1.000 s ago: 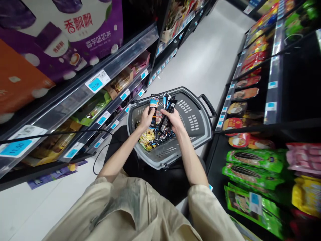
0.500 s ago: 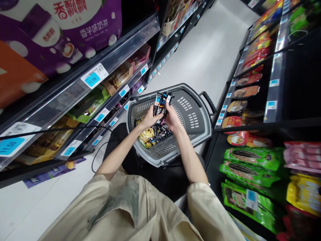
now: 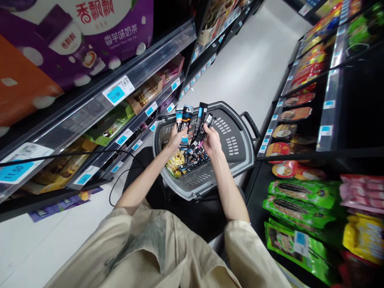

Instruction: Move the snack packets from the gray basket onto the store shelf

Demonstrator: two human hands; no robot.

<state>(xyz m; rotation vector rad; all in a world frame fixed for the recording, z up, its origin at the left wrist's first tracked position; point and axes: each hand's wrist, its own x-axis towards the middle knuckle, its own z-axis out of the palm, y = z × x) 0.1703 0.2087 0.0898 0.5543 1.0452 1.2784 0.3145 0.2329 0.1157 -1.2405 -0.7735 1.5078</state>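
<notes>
Both my hands are over a grey shopping basket (image 3: 237,150) that stands on the aisle floor. My left hand (image 3: 176,139) is closed round a few slim black and blue stick packets (image 3: 183,115), held upright. My right hand (image 3: 212,142) is closed on more black stick packets (image 3: 203,120), fanned out beside the left bunch. Under the hands, inside the basket, lie several more dark stick packets (image 3: 192,158) and a yellow snack bag (image 3: 176,163).
Shelves with blue price tags (image 3: 115,94) line the left side, topped by purple milk-tea boxes (image 3: 90,32). On the right, shelves hold green snack bags (image 3: 303,194) and instant noodle bowls (image 3: 279,149). A black cable (image 3: 120,176) runs across the left. The white aisle floor (image 3: 249,68) stretches ahead.
The two bunches of stick packets, pressed together half a second ago, are now spread apart and held slightly higher. The view has shifted a little.
</notes>
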